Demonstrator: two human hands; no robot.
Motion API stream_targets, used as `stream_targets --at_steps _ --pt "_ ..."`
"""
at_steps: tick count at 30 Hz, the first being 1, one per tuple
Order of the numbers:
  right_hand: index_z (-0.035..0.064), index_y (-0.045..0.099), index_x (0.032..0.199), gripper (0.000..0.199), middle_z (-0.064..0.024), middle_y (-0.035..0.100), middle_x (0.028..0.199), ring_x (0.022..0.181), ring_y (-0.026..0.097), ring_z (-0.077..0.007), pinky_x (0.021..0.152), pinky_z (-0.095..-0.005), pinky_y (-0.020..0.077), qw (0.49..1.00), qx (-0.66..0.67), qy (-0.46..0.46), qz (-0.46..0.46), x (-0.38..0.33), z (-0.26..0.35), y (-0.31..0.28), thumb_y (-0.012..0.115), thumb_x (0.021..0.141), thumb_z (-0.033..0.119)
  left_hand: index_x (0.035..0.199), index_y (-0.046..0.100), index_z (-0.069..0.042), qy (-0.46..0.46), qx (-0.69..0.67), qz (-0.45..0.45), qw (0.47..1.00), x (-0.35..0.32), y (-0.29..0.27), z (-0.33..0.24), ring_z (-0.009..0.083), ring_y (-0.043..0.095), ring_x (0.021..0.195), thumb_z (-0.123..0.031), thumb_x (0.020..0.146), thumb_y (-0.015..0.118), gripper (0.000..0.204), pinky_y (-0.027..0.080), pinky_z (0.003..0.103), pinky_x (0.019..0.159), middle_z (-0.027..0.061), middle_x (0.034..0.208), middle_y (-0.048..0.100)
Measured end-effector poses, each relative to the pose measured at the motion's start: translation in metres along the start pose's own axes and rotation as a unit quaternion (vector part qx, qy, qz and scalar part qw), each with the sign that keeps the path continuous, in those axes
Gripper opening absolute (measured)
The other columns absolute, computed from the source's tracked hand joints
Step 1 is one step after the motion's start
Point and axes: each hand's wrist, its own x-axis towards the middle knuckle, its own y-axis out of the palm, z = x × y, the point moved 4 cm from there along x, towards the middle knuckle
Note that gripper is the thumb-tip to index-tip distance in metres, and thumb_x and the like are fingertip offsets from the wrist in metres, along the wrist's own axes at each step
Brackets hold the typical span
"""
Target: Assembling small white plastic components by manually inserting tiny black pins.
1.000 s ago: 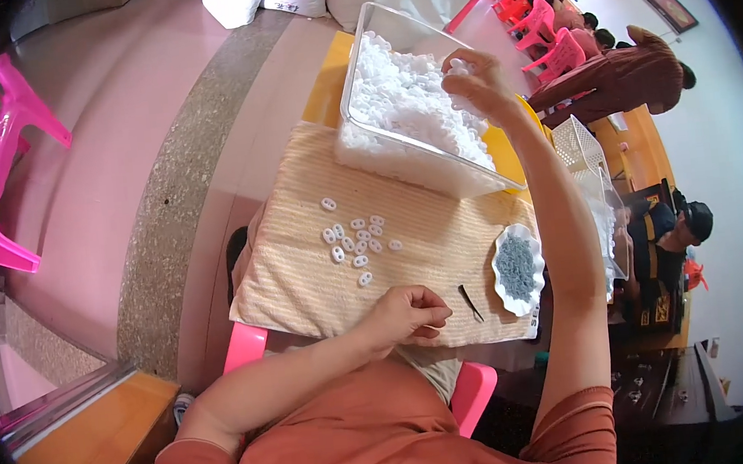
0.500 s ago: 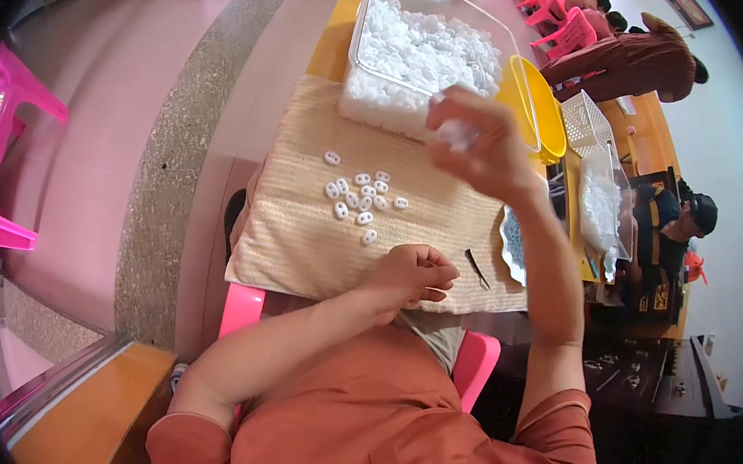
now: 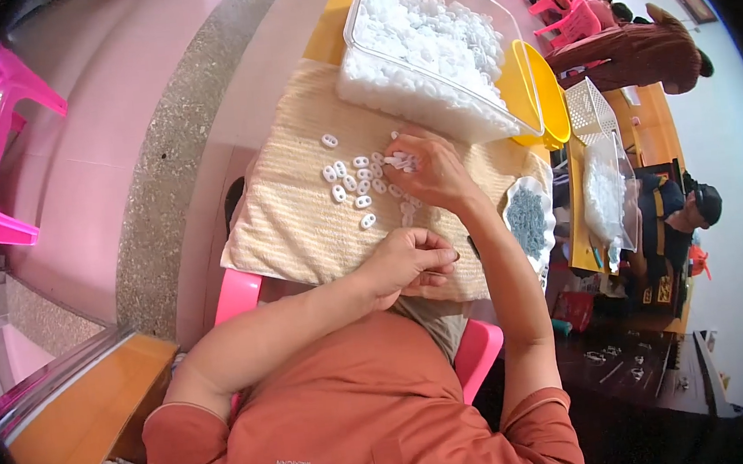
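Note:
On a beige striped towel (image 3: 301,229) lie several small white oval plastic pieces (image 3: 368,221), each with two holes. My right hand (image 3: 432,169) is low over the right side of this group, its fingers curled round a small handful of the same pieces. A few more pieces show beneath its palm. Close to the towel's front edge my left hand (image 3: 405,264) is closed, thumb and forefinger pressed together. Whatever its fingertips hold, if anything, is too small to make out. My right forearm mostly covers a thin dark tool on the towel.
A clear bin (image 3: 440,107) heaped with white pieces stands at the towel's far edge, beside a yellow basin (image 3: 545,93). A scalloped dish (image 3: 527,223) of grey bits sits right of my forearm. Further right are a white basket (image 3: 589,111) and a seated person (image 3: 670,215).
My right hand has come down from beside the clear bin to the pieces on the towel, bringing a handful. My left hand has stayed closed in nearly the same place.

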Motion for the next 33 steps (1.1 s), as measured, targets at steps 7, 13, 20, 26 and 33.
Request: stream_targets --at_steps 7,13,20,26,33 --pt "0.0092 0.067 0.104 0.031 -0.0124 0.061 0.118 0.102 0.061 -0.0307 0.084 -0.0367 0.0501 0.999 0.013 -0.023 0.027 -0.013 0.016 -0.012 0.072 0.074 0.016 0.095 0.062 -0.004 0.016 0.017 -0.011 1.000 -0.001 0.003 -0.005 0.0099 0.063 0.075 -0.012 0.087 0.068 0.012 0.055 0.022 0.064 0.0034 0.086 0.064" --pt "0.0085 0.067 0.106 0.032 -0.0110 0.060 0.121 0.102 0.062 -0.0270 0.083 -0.0354 0.0516 0.999 0.027 -0.019 -0.022 -0.039 0.021 -0.036 0.073 0.075 0.009 0.094 0.063 -0.003 0.032 0.011 -0.041 0.999 -0.005 0.005 -0.007 0.0108 0.063 0.079 -0.007 0.086 0.065 0.009 0.054 0.023 0.067 0.0029 0.088 0.064" --pt "0.0071 0.067 0.104 0.034 -0.0097 0.064 0.108 0.096 0.064 -0.0229 0.074 -0.0314 0.0539 0.993 0.034 0.077 -0.083 -0.093 0.008 -0.052 0.077 0.071 0.005 0.098 0.062 -0.007 0.045 0.009 -0.012 0.999 -0.003 0.003 -0.003 0.0111 0.063 0.072 -0.013 0.086 0.068 0.014 0.053 0.025 0.061 0.0023 0.091 0.065" --pt "0.0083 0.067 0.097 0.028 -0.0066 0.065 0.091 0.090 0.058 -0.0268 0.074 -0.0375 0.0509 0.990 -0.124 0.053 -0.050 -0.119 0.006 -0.043 0.075 0.071 0.016 0.097 0.061 -0.007 0.024 0.040 -0.058 0.997 -0.009 0.006 -0.005 0.0118 0.063 0.070 -0.012 0.087 0.067 0.013 0.054 0.024 0.061 0.0020 0.087 0.064" --pt "0.0066 0.069 0.094 0.023 -0.0068 0.068 0.089 0.087 0.061 -0.0268 0.077 -0.0364 0.0496 0.994 -0.066 0.064 -0.053 -0.119 -0.008 -0.028 0.074 0.072 0.011 0.096 0.061 -0.007 0.036 0.070 -0.056 0.995 -0.006 0.006 0.002 0.0099 0.062 0.073 -0.010 0.086 0.068 0.012 0.053 0.023 0.065 0.0001 0.086 0.062"
